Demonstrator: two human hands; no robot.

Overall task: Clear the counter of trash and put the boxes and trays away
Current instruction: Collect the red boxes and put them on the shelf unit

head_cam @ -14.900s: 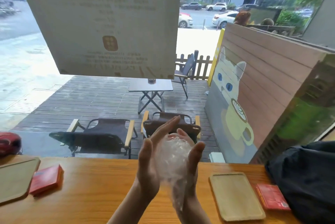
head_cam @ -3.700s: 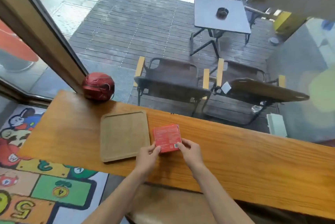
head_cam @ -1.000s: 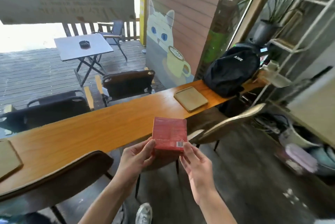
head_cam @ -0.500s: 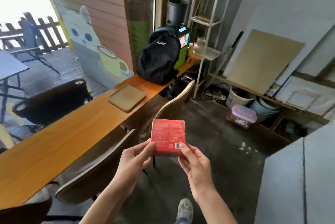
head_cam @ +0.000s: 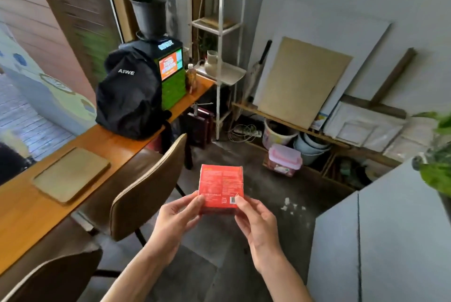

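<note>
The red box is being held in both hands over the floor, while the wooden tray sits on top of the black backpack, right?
Not quite. In the head view the flat wooden tray lies on the orange wooden counter, apart from the black backpack. Both hands, left and right, do hold the red cardboard box over the floor.

black backpack (head_cam: 129, 96) on counter end | potted plant (head_cam: 148, 12) behind | brown chair (head_cam: 144, 194) beside counter | lidded plastic container (head_cam: 284, 160) on floor

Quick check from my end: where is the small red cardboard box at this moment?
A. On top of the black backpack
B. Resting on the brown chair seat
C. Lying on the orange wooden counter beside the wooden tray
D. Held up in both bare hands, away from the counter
D: the small red cardboard box is pinched at its lower corners by the left hand and the right hand, over the grey floor, clear of the orange wooden counter.
</note>
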